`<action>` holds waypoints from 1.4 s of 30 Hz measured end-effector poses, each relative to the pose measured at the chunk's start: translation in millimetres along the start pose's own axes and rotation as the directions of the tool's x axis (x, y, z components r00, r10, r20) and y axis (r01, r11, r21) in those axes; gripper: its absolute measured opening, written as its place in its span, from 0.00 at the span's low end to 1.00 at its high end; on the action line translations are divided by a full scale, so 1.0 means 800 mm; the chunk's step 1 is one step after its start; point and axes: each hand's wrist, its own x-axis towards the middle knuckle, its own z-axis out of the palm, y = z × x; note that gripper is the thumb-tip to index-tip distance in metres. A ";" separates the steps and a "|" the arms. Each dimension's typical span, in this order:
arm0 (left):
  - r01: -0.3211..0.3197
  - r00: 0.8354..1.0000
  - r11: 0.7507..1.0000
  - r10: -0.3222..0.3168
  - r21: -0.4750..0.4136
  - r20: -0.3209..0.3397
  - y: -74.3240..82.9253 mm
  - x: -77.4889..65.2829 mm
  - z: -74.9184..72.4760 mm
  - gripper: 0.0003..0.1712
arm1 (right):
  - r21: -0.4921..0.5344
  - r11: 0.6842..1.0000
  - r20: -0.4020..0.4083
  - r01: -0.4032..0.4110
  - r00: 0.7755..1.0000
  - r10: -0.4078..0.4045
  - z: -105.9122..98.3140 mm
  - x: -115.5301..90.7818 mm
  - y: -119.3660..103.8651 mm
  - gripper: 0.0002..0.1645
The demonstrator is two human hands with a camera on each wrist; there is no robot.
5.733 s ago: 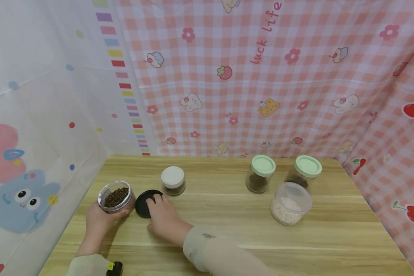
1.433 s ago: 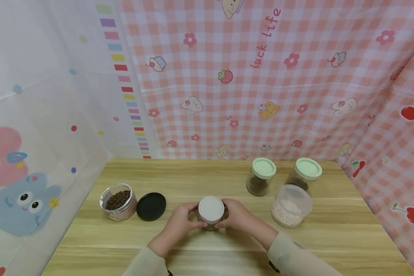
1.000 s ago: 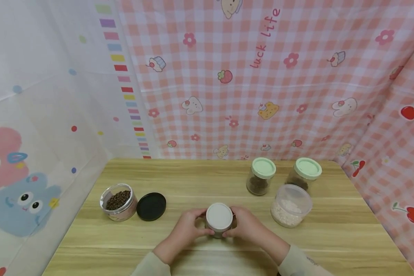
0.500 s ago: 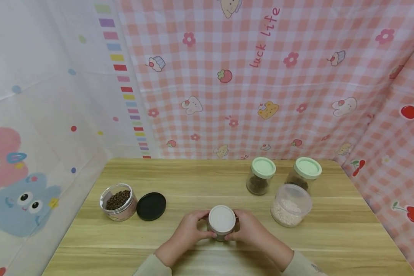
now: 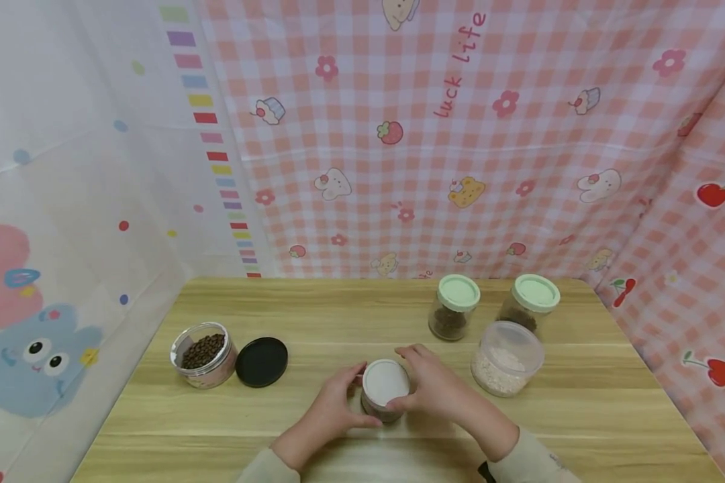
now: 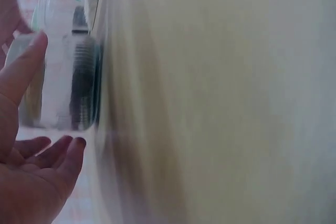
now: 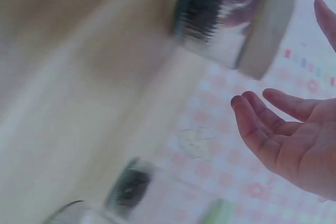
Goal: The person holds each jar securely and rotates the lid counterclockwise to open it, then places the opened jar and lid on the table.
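Over the table (image 5: 326, 308), has left hand (image 5: 331, 408) and right hand (image 5: 436, 390) loosely cupped, with all visible fingers released. Left of the tub (image 5: 534, 359), between both hands, has the jar (image 5: 378, 408) standing upright, capped with a white lid (image 5: 385, 382).

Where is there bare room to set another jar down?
Bare tabletop runs behind the white-lidded jar, between the black lid and left green-lidded jar; another patch lies between the bean jar and left sleeve. Crowded: the tub close to the right green-lidded jar, and between left hand and right hand.
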 end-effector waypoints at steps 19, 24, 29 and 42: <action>0.065 0.997 0.998 -0.065 -0.011 -0.030 0.002 0.011 0.017 0.46 | -0.242 0.970 0.018 0.029 1.000 -0.025 0.020 0.020 -0.034 0.43; 0.061 0.998 0.998 -0.061 -0.027 0.011 0.002 0.011 0.014 0.44 | -0.248 0.963 0.043 0.109 0.994 -0.102 0.016 0.021 -0.033 0.44; 0.051 0.998 0.998 -0.050 -0.026 0.028 0.001 0.011 0.014 0.45 | -0.234 0.954 0.109 0.186 0.980 -0.164 0.012 0.020 -0.032 0.48; 0.099 0.993 0.993 -0.094 -0.067 0.065 0.002 0.013 0.011 0.45 | -0.284 0.958 0.043 0.048 0.998 -0.037 0.014 0.015 -0.042 0.49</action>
